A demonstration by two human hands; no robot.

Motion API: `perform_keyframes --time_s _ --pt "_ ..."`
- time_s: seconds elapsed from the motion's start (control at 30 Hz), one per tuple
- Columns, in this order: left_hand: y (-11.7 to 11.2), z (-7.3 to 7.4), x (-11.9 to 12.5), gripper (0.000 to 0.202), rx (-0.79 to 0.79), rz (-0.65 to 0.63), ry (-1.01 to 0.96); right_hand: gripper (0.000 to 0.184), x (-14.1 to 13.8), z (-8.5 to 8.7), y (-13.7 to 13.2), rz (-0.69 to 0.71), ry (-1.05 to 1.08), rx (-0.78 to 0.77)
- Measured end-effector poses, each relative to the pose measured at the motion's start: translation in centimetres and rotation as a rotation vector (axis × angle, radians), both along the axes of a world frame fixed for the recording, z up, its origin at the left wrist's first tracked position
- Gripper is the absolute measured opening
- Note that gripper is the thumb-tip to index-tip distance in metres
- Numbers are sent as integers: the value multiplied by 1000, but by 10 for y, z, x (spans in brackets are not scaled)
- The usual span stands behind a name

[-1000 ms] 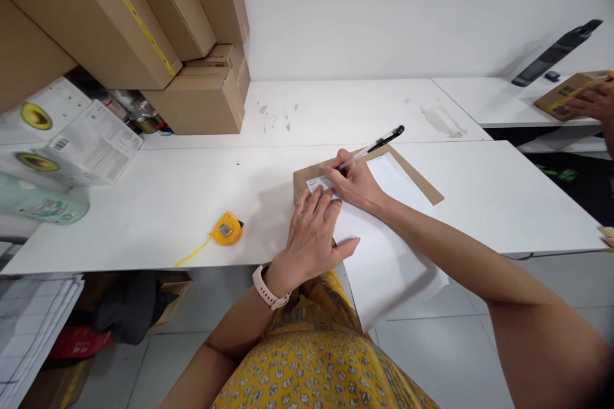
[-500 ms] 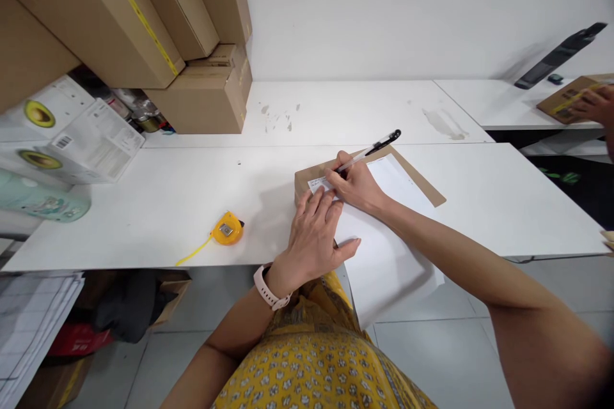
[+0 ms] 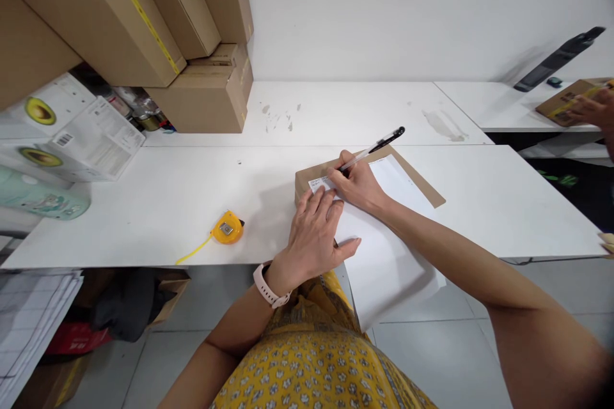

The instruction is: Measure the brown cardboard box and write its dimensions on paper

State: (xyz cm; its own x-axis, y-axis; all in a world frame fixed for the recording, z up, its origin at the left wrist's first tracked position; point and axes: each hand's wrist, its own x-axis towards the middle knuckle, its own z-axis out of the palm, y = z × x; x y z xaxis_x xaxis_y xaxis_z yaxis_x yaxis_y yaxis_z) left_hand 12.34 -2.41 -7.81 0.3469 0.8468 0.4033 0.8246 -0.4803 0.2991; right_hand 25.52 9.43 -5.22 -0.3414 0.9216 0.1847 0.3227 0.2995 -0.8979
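A flat brown cardboard parcel (image 3: 422, 188) lies on the white table (image 3: 167, 204) with a white sheet of paper (image 3: 388, 255) over it, the sheet hanging past the table's front edge. My right hand (image 3: 357, 184) is closed round a black-capped pen (image 3: 378, 144), its tip on the sheet's far left corner. My left hand (image 3: 314, 233) lies flat with fingers stretched out, pressing the paper down just below the pen tip. A pale watch sits on my left wrist.
A yellow tape measure (image 3: 226, 229) lies left of my hands with some tape pulled out. Stacked cardboard boxes (image 3: 201, 96) and white printed boxes (image 3: 71, 140) fill the left. At the far right another person's hand (image 3: 592, 108) rests on a brown box (image 3: 561, 102).
The pen tilts slightly as my right hand shifts over the same corner of the sheet. My left hand stays put.
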Motion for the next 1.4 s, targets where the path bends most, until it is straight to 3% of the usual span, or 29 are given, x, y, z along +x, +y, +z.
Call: perform_keyframes --time_s 1.4 --pt "1 5 1 60 -29 20 31 22 2 2 4 -13 12 -6"
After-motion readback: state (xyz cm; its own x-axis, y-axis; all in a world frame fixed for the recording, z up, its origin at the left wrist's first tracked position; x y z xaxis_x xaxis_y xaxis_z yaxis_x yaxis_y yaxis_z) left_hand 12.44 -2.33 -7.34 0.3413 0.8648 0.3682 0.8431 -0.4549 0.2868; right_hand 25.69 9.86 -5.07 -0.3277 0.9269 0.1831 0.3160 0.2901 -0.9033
